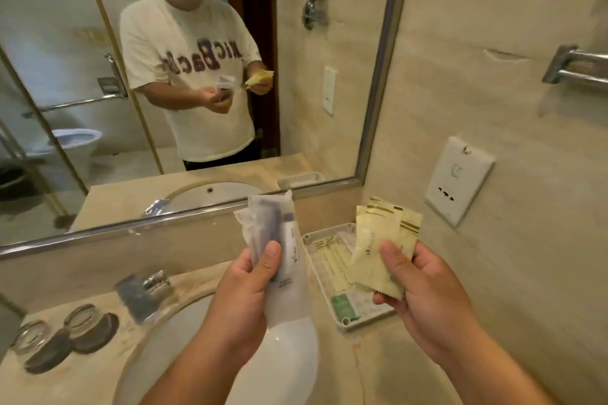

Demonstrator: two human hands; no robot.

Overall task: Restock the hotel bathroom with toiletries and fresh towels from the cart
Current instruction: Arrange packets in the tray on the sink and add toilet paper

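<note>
Both hands are up over the vanity counter, right of the basin. The left hand pinches a small sheaf of frosted dental-kit packets upright, thumb across the front and fingers curled behind. The right hand pinches a fan of at least 3 yellow sachets by their near ends. The white amenity tray sits on the counter between the hands and just beyond them, with similar yellow sachets inside (plus a green-labelled item we cannot read). We judge everything light, with slick film wrappers. The packets look stiffened by their contents, so we would grip them mid-length. The sachets are limp and prone to slipping from the fan, so they are best taken 1 at a time by a crimped end.
</note>
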